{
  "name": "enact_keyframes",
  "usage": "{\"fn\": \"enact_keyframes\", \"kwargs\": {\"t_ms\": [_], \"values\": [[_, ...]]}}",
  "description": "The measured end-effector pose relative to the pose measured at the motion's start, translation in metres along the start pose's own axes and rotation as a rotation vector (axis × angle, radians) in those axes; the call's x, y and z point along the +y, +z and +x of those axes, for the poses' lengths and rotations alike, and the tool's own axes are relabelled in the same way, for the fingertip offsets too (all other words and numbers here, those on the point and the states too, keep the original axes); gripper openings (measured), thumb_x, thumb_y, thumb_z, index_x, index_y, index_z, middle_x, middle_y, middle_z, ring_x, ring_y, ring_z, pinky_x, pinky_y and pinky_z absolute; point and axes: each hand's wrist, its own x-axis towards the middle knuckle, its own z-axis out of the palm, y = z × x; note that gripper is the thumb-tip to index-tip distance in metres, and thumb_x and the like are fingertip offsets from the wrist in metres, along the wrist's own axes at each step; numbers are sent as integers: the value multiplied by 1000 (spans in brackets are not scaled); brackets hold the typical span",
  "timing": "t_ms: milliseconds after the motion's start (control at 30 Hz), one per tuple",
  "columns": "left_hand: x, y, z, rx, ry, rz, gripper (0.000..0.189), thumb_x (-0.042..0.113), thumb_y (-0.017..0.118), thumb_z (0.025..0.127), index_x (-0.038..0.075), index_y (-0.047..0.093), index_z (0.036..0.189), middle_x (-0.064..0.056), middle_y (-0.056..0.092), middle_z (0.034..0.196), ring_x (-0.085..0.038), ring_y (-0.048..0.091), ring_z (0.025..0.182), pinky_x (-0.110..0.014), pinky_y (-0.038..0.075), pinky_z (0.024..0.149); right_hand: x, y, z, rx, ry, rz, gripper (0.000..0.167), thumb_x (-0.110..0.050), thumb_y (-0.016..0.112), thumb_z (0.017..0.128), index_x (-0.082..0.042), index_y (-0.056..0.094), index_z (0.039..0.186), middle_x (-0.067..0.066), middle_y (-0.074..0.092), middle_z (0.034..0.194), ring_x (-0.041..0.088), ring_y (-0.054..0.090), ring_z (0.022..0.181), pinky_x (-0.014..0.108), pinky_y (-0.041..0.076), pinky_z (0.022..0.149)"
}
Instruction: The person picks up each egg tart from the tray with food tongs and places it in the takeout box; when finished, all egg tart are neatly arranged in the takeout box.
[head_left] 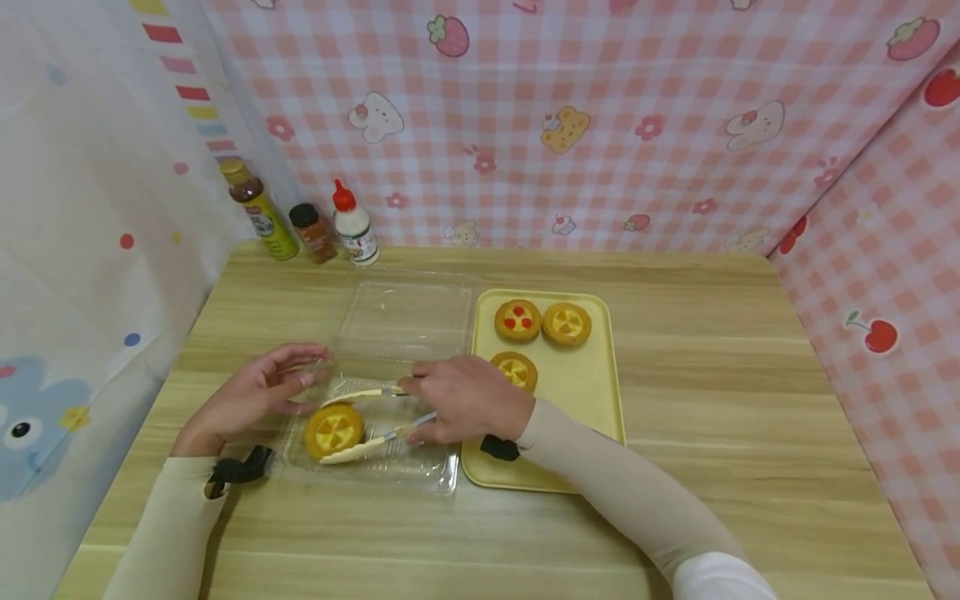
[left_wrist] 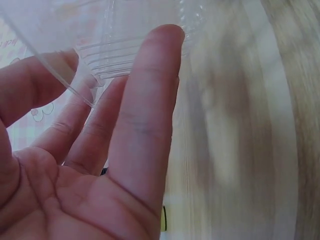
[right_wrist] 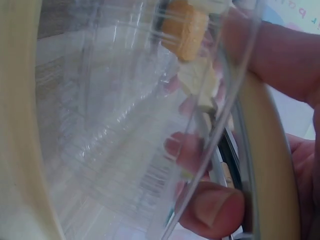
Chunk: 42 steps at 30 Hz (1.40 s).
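Pink checked cloth [head_left: 637, 83] is hung behind the worktop [head_left: 712, 417]. Inside the clear container [head_left: 444, 477], one round tart [head_left: 334, 432] is flanked by tongs [head_left: 360, 452], held lengthwise leftward and clasped by the right hand's [head_left: 468, 402] fingers. Left of those fingers, it is more closely neighboured by the left hand [head_left: 258, 396], its fingers spread at the container's edge.

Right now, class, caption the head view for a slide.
Right hand grips tongs around a tart in a clear box beside a yellow tray.

Soft light — wrist views hazy
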Motion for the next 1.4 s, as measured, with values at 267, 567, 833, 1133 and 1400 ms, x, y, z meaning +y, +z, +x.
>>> {"fn": "enact_keyframes", "kwargs": {"t_ms": [267, 567, 833, 1133, 1400], "values": [[3, 2, 1, 9, -20, 7, 50, 20, 57, 112, 3, 42, 156, -25, 46, 159, -2, 65, 128, -43, 67, 88, 4, -8, -4, -28, 43, 66, 76, -69, 70, 92, -19, 61, 149, -2, 68, 138, 16, 72, 113, 36, 63, 89], [3, 0, -1, 5, -2, 3, 48, 17, 55, 112, 2, 42, 156, -16, 52, 156, -2, 65, 128, -43, 67, 88, 8, -17, -15, 13, 63, 126, 75, -67, 71, 92, -21, 61, 150, -4, 67, 130, 13, 69, 105, 34, 62, 84], [1, 1, 0, 12, -6, 4, 49, 19, 57, 111, 3, 43, 156, -12, 53, 155, -1, 66, 126, -42, 67, 87, 17, -21, -34, 90, 90, 141, 75, -67, 74, 90, -19, 63, 147, -4, 69, 120, 8, 64, 84, 26, 57, 68], [1, 2, -1, 14, -8, 1, 50, 22, 57, 112, 3, 42, 156, -17, 49, 158, -3, 65, 129, -43, 66, 88, 40, -23, -63, 176, 202, 180, 76, -64, 77, 88, -14, 66, 145, 2, 71, 124, 12, 64, 81, 28, 58, 67], [1, 2, 0, 18, -8, 9, 51, 25, 58, 111, 5, 43, 156, -14, 51, 157, -3, 65, 128, -42, 67, 88, 65, -21, -96, 230, 346, 217, 76, -63, 81, 86, -14, 68, 142, 14, 71, 137, 31, 73, 114, 49, 63, 92]]}}
